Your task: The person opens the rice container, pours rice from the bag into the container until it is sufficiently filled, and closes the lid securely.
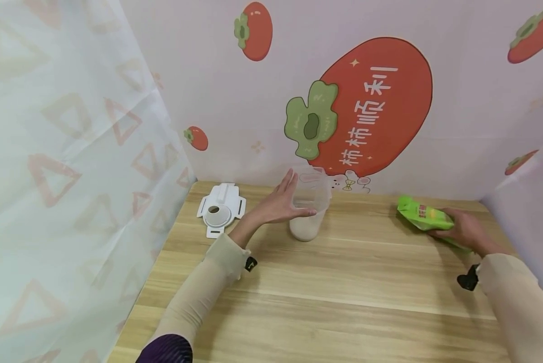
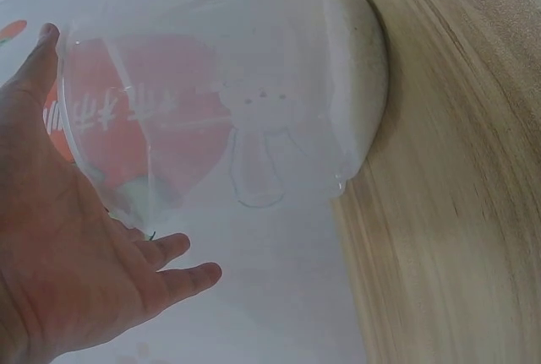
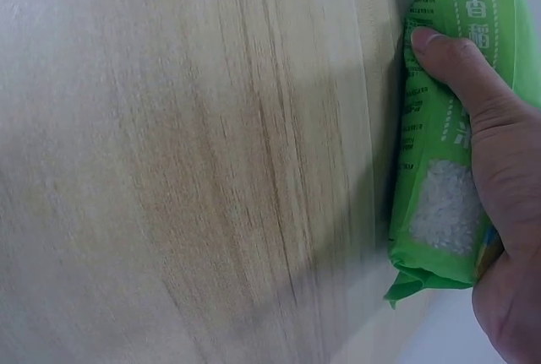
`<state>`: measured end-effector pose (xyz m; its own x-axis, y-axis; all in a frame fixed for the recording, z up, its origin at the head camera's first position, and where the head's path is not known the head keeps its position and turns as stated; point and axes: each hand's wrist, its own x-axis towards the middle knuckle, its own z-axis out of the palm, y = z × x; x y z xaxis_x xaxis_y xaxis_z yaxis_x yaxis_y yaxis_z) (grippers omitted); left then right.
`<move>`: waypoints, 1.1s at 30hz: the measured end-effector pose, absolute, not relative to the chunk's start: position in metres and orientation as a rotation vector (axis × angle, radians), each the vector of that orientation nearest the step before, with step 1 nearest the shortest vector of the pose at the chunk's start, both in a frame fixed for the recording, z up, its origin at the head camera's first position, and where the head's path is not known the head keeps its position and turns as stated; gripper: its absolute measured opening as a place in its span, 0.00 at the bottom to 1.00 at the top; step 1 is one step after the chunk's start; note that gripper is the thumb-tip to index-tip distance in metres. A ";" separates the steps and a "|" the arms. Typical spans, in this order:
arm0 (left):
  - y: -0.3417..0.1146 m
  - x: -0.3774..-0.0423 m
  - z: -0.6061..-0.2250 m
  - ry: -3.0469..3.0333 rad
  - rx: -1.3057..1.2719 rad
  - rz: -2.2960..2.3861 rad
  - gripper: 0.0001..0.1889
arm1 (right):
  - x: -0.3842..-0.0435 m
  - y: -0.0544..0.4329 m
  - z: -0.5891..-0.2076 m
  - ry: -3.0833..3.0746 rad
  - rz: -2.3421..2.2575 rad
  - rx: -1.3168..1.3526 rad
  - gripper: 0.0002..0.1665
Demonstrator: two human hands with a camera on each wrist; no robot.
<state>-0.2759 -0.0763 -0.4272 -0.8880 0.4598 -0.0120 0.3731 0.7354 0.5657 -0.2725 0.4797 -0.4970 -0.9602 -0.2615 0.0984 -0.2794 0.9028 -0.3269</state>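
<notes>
A tall translucent plastic container (image 1: 310, 204) stands upright on the table, with a whitish layer (image 2: 359, 77) at its bottom. My left hand (image 1: 282, 201) is spread beside its upper part, thumb and fingers straight and apart. In the left wrist view the left hand (image 2: 84, 246) lies by the rim; whether it touches is hard to tell. At the right, my right hand (image 1: 466, 229) grips a green bag of rice (image 1: 423, 214). The right wrist view shows the thumb across the rice bag (image 3: 439, 144), and white grains through its clear window.
A white plastic lid (image 1: 221, 209) with a round opening and side flaps lies at the table's back left. Behind the wooden table (image 1: 344, 292) rises a wall covering (image 1: 226, 101) with printed persimmons; further coverings close off both sides.
</notes>
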 end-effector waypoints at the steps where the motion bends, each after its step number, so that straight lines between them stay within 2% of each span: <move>1: -0.076 -0.276 -0.427 2.785 0.674 0.858 0.67 | -0.273 0.480 -0.496 -3.021 0.536 0.420 0.45; 19: -0.075 -0.276 -0.429 2.771 0.670 0.878 0.67 | -0.269 0.477 -0.485 -3.036 0.628 0.307 0.37; 33: -0.074 -0.274 -0.429 2.770 0.665 0.899 0.67 | -0.268 0.464 -0.471 -3.080 0.705 0.310 0.37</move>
<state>-0.2740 -0.0744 -0.4295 -0.8895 0.4569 -0.0096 0.3641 0.7213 0.5891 -0.2679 0.4638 -0.4712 -0.9804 -0.1968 0.0106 -0.1818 0.8824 -0.4340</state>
